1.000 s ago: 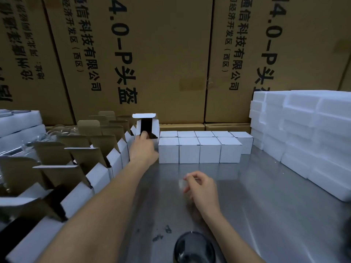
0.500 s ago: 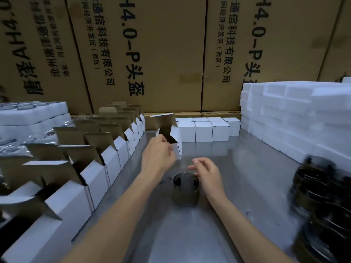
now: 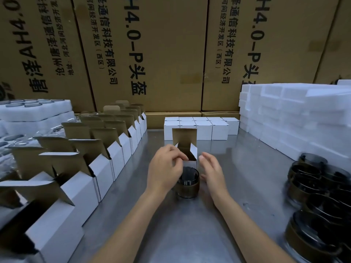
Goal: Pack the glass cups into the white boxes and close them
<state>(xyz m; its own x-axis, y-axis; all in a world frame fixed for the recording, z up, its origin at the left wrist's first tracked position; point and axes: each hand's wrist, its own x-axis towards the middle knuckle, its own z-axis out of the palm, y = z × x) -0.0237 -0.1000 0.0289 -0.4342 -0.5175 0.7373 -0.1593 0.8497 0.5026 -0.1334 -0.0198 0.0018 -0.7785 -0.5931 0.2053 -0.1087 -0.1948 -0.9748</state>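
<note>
Left hand (image 3: 165, 168) pinches open box (image 3: 188, 156) edge, right hand (image 3: 210, 168) slack w/ fingers apart; cup (image 3: 188, 185) likely fragile, slick — take by sides.

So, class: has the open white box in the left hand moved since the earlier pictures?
Yes. The open white box has come toward the person, away from the closed boxes, and now sits behind the glass cup.

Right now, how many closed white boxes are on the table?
9: closed white boxes grouped at the table's far end, four in the front row, five behind. The open box partly hides two; others could sit unseen behind.
</note>
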